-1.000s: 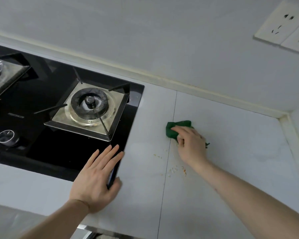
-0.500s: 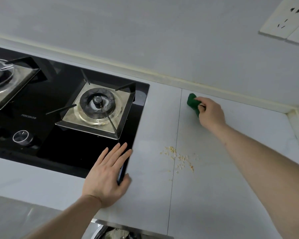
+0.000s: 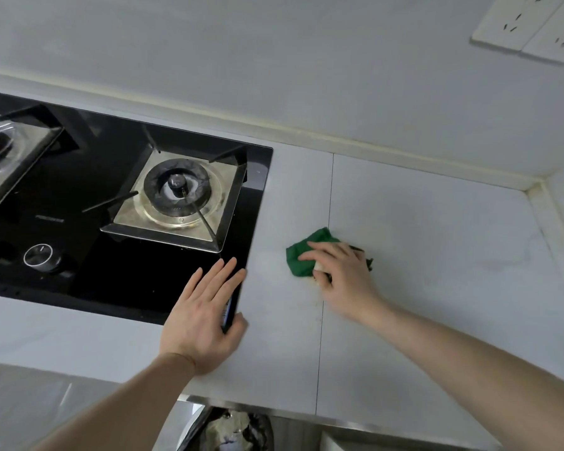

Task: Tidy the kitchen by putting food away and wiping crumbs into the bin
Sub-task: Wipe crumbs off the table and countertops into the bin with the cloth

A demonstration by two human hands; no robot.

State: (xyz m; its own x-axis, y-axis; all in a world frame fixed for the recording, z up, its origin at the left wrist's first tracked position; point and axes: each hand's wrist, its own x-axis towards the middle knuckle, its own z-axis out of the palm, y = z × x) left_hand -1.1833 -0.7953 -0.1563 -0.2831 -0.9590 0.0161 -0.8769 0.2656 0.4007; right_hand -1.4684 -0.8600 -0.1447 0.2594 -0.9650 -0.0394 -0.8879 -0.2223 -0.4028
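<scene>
Wiping worktop [image 3: 437, 255], frame centre: my right hand [image 3: 342, 271] grips green cloth [image 3: 302, 258]; left hand [image 3: 205, 310] flat, fingers straight; binning crumbs remains, I judge.

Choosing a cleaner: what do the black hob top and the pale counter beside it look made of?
The black hob top looks like glossy tempered glass: it mirrors the burner. The pale grey counter seems matt stone or sintered slab, with faint veining and a thin seam; which one is unclear.
</scene>
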